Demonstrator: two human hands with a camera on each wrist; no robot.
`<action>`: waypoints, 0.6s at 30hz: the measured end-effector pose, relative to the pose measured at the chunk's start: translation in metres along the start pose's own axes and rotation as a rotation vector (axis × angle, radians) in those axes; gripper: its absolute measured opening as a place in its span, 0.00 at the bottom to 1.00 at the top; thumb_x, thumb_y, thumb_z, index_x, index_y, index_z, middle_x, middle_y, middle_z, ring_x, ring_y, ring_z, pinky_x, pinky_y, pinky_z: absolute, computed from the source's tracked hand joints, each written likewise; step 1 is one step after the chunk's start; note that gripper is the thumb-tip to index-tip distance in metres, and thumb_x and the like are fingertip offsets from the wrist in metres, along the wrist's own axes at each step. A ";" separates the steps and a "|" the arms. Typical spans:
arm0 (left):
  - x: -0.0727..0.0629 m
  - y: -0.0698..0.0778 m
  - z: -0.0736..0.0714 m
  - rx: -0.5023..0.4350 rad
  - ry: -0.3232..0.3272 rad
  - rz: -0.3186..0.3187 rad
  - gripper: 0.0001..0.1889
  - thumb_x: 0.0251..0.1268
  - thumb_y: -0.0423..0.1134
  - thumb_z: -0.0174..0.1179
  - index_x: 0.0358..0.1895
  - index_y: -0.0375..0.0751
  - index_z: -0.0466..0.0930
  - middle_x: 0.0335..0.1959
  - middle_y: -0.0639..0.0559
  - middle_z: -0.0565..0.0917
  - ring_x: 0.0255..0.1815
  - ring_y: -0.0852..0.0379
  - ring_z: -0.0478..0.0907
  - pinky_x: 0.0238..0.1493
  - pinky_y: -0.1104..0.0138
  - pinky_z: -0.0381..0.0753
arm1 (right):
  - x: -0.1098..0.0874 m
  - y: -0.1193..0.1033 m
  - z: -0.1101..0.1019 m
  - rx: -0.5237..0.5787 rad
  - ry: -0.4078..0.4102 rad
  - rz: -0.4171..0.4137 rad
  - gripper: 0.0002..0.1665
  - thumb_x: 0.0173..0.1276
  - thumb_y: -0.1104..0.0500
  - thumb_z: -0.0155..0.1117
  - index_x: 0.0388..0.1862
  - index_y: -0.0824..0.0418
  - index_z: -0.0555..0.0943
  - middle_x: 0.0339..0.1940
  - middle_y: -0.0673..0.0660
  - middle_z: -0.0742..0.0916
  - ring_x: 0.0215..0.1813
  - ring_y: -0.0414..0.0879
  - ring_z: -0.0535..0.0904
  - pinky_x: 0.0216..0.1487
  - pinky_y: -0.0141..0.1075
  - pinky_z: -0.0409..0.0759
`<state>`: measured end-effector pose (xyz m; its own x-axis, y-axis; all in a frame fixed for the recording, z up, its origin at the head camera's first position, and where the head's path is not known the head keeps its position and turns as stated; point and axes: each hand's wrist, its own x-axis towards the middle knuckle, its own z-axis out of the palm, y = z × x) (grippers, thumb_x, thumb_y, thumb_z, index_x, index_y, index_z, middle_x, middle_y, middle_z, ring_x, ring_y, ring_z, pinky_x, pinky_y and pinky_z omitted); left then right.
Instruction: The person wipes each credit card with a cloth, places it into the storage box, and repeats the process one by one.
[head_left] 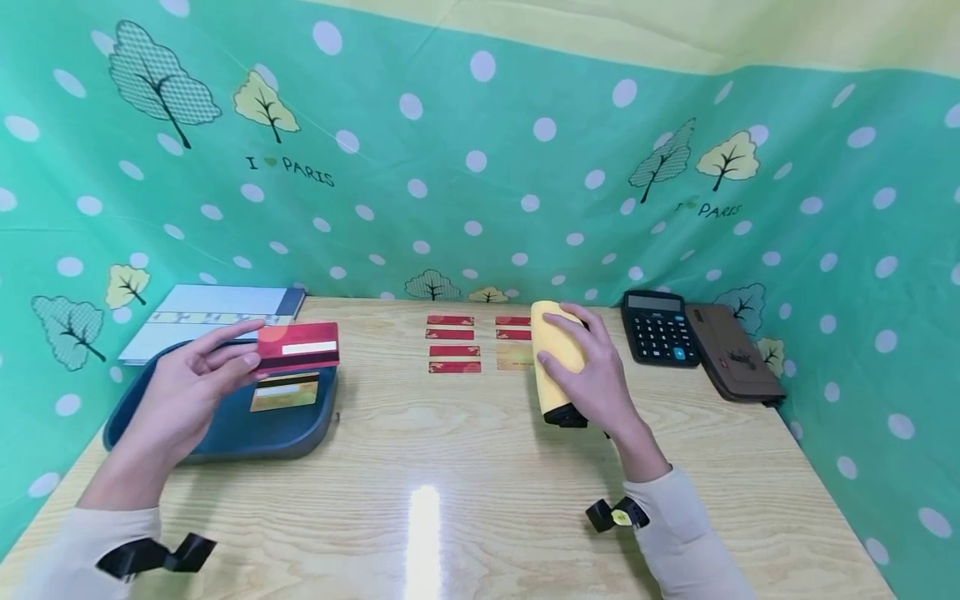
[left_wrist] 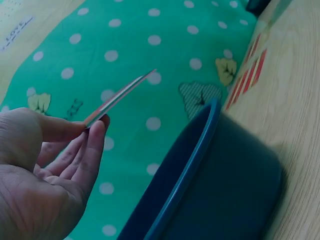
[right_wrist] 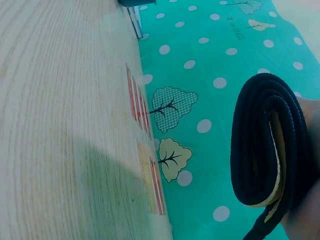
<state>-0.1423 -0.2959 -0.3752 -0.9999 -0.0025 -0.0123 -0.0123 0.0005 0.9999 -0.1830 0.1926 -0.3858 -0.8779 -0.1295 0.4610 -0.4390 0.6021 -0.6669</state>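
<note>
My left hand (head_left: 183, 392) pinches a red bank card (head_left: 298, 347) by its edge between thumb and fingers, its dark stripe and white strip facing the head camera. The card stands above a blue tray (head_left: 311, 442), in which a gold card (head_left: 285, 393) shows. In the left wrist view the pinched card is nearly edge-on. My right hand (head_left: 596, 371) grips a rolled yellow cloth (head_left: 553, 354) with black edging, held above the table. In the right wrist view the cloth (right_wrist: 265, 140) shows its folded dark layers end-on.
Red cards (head_left: 453, 352) lie in rows at the table's back, with a gold card (head_left: 513, 358) partly behind the cloth. A calculator (head_left: 662, 329) and a brown wallet (head_left: 735, 354) lie at back right. A light-blue book (head_left: 225, 304) lies behind the tray. A polka-dot curtain surrounds the table.
</note>
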 end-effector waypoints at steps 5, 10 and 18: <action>-0.001 -0.007 -0.027 -0.088 -0.066 0.005 0.27 0.75 0.30 0.59 0.74 0.49 0.72 0.50 0.66 0.90 0.49 0.71 0.86 0.46 0.77 0.88 | 0.001 0.000 0.000 -0.003 0.004 -0.005 0.30 0.66 0.60 0.74 0.68 0.51 0.81 0.76 0.54 0.73 0.75 0.56 0.71 0.61 0.49 0.77; 0.003 -0.015 -0.044 -0.129 -0.135 -0.036 0.24 0.75 0.25 0.56 0.66 0.54 0.79 0.49 0.61 0.91 0.49 0.67 0.88 0.48 0.73 0.89 | 0.001 0.001 0.000 -0.007 0.004 -0.003 0.30 0.67 0.60 0.74 0.68 0.52 0.81 0.76 0.54 0.73 0.74 0.56 0.72 0.59 0.47 0.78; 0.013 -0.028 -0.054 0.038 -0.206 -0.131 0.22 0.76 0.28 0.58 0.66 0.55 0.78 0.48 0.63 0.91 0.47 0.64 0.89 0.50 0.68 0.90 | 0.000 0.001 -0.001 0.005 -0.003 0.012 0.30 0.67 0.59 0.74 0.68 0.51 0.80 0.77 0.53 0.72 0.73 0.55 0.71 0.58 0.47 0.78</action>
<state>-0.1551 -0.3496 -0.4032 -0.9691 0.1991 -0.1458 -0.1383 0.0511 0.9891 -0.1838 0.1939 -0.3864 -0.8838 -0.1244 0.4510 -0.4291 0.5995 -0.6756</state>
